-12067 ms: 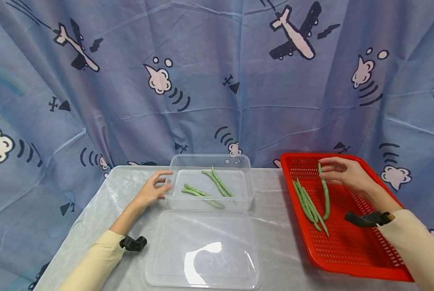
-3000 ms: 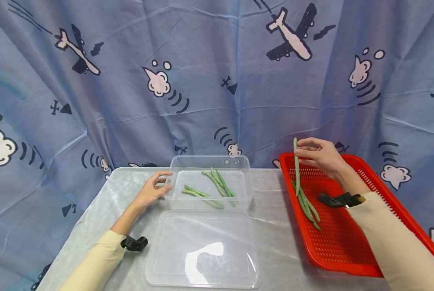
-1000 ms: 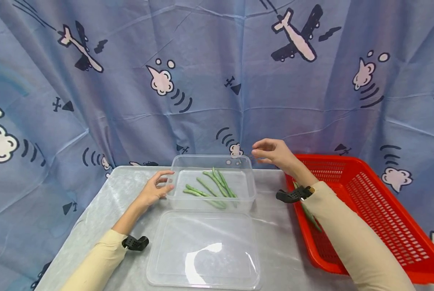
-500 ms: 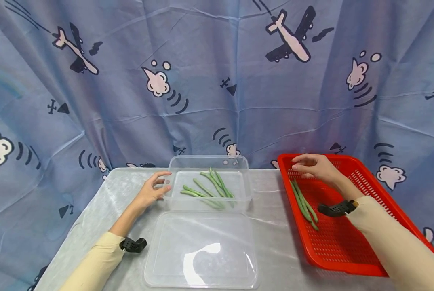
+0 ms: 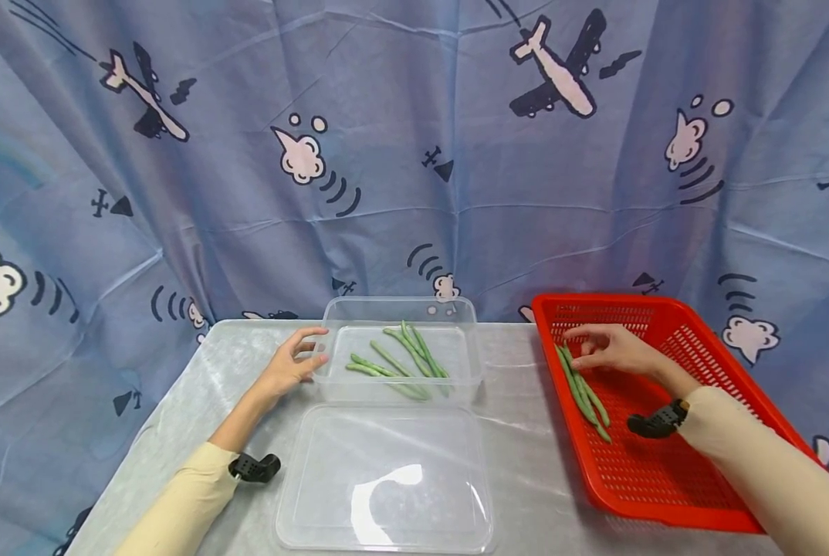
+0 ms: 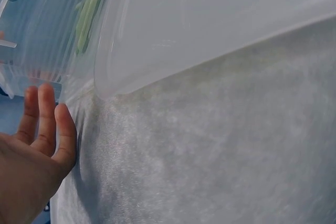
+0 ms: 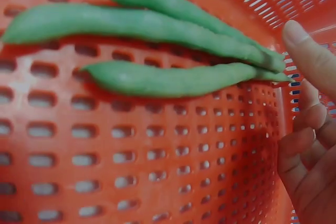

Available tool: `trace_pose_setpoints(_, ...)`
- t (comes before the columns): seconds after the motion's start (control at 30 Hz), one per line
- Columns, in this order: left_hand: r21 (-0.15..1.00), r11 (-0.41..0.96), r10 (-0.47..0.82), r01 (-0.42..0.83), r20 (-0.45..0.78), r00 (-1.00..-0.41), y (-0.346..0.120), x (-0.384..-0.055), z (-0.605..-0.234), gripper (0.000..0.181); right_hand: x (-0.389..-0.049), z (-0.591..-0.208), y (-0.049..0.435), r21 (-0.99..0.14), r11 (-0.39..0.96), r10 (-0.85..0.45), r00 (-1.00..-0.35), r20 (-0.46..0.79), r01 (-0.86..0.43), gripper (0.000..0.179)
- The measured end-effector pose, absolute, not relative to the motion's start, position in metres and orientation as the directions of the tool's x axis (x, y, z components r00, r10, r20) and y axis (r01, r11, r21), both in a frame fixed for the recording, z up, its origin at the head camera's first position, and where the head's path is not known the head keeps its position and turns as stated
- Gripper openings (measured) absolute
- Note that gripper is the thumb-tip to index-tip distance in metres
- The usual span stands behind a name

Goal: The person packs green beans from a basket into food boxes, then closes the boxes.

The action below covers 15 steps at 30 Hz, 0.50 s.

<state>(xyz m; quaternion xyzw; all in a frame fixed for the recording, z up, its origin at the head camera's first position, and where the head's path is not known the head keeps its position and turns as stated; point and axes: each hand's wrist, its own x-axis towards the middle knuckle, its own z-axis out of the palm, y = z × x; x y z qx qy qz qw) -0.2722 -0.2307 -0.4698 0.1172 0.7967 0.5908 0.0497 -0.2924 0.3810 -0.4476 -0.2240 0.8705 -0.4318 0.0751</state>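
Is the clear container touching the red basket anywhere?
Apart: the head view shows a strip of the grey tabletop between the clear container and the red basket.

The head view looked forward and down across the bench [image 5: 522, 455] to the curtain [image 5: 387, 154]. The left wrist view caught part of the box [image 6: 44, 35] and lid [image 6: 210, 14] close up; the right wrist view faced the beans [image 7: 147, 24] in the basket [image 7: 104, 144] from very near. The head view shared both.

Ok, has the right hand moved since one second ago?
Yes: the right hand moved rightward, away from the clear container, to the green beans in the red basket.
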Motion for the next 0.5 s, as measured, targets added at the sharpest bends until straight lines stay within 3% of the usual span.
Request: trace_pose_setpoints(0.5, 0.954, 0.277, 0.241, 0.119, 0.051, -0.969, -0.2302, -0.2727, -0.4685, 0.052, -0.2996, -0.4527, 0.3845, -0.775, 0.532, -0.554, -0.832, -0.015, -0.340, 0.046)
